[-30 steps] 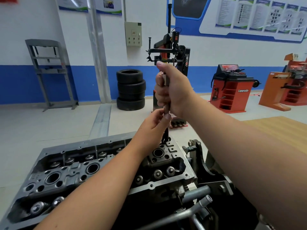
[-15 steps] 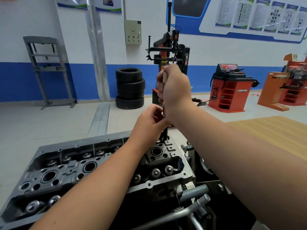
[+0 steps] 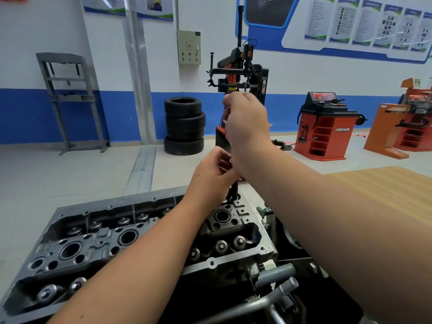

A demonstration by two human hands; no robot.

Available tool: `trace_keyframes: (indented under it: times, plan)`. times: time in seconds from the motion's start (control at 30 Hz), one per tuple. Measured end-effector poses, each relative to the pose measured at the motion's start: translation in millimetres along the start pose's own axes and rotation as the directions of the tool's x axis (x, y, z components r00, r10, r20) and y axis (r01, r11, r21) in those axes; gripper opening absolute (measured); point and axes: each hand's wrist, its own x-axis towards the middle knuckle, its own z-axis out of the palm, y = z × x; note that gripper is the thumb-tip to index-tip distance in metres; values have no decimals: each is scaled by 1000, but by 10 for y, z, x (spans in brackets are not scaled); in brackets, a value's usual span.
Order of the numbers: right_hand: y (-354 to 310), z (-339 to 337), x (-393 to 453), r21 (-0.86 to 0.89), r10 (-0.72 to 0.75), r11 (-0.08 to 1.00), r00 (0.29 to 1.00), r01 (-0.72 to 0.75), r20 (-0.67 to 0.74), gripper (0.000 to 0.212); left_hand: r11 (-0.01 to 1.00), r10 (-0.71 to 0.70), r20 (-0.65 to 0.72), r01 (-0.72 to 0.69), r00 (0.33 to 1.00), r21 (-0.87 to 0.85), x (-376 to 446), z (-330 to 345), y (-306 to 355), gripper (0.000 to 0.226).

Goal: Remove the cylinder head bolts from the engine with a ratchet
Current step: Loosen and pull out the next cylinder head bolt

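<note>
A grey cylinder head [image 3: 98, 244] with open spark plug wells and valve springs lies across the lower left on an engine stand. A dark extension shaft [image 3: 234, 191] stands upright in a bolt hole at the head's far right corner. My left hand [image 3: 214, 174] pinches the shaft near its top, where a small metal tip shows. Above it, my right hand [image 3: 246, 127] is curled around the ratchet handle, which the fingers almost wholly hide. Both forearms reach in from the bottom of the view.
Steel tubes of the engine stand [image 3: 273, 274] jut out at lower right. A wooden table [image 3: 383, 183] lies to the right. Beyond stand stacked tyres [image 3: 184, 126], a tyre changer [image 3: 243, 73], red wheel balancers [image 3: 325, 127] and a grey press frame [image 3: 70, 99].
My right hand has turned on the ratchet, so its back now faces me and hides the handle. The camera has shifted slightly; the left hand stays on the shaft.
</note>
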Motion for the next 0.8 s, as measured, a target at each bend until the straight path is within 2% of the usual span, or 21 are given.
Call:
trace_keyframes:
  times: [0.03, 0.1, 0.17, 0.2, 0.3, 0.4, 0.47, 0.53, 0.6, 0.67, 0.73, 0.8]
  plan:
    - [20, -14, 5, 74, -6, 997, 999, 2, 42, 27, 1000, 3, 1, -3, 1000, -6, -9, 2, -5, 14]
    - [30, -92, 33, 188, 23, 980, 977, -64, 211, 38, 999, 6, 36, -4, 999, -46, -49, -12, 2, 12]
    - [-1, -193, 96, 190, 93, 965, 916, -179, 389, 46, 998, 12, 79, -7, 997, -65, -85, -33, 5, 12]
    - [-14, -236, 122, 183, 112, 961, 895, -208, 431, 47, 998, 14, 96, -7, 995, -66, -94, -39, 7, 16]
    - [-18, -311, 160, 199, 127, 952, 893, -232, 432, 47, 999, 30, 121, -26, 992, -32, -97, -55, 10, 21]
    - [1, -296, 98, 195, 142, 952, 907, -235, 396, 41, 998, 44, 108, -49, 993, 45, -85, -60, 3, 11]
    - [-5, -226, 38, 141, 155, 970, 947, -201, 283, 31, 998, 31, 60, -34, 998, 56, -69, -47, 7, 3]
    - [-5, -133, -10, 28, 126, 991, 987, -130, 103, 25, 999, 17, -2, -17, 1000, 36, -52, -30, 11, 11]
    - [3, -52, -43, 9, 77, 997, 997, -77, 22, 24, 1000, 16, -21, -15, 1000, 13, -43, -34, -4, 15]
    - [22, -39, -34, 90, 50, 994, 997, -55, 60, 35, 1000, 16, 15, -16, 1000, -13, -66, -44, -10, 17]
    - [25, -88, 11, 158, 81, 981, 979, -112, 188, 45, 999, 11, 69, -8, 998, -50, -92, -47, -15, 22]
    - [18, -165, 69, 149, 123, 972, 935, -181, 333, 46, 997, 5, 102, 3, 995, -73, -102, -34, -11, 19]
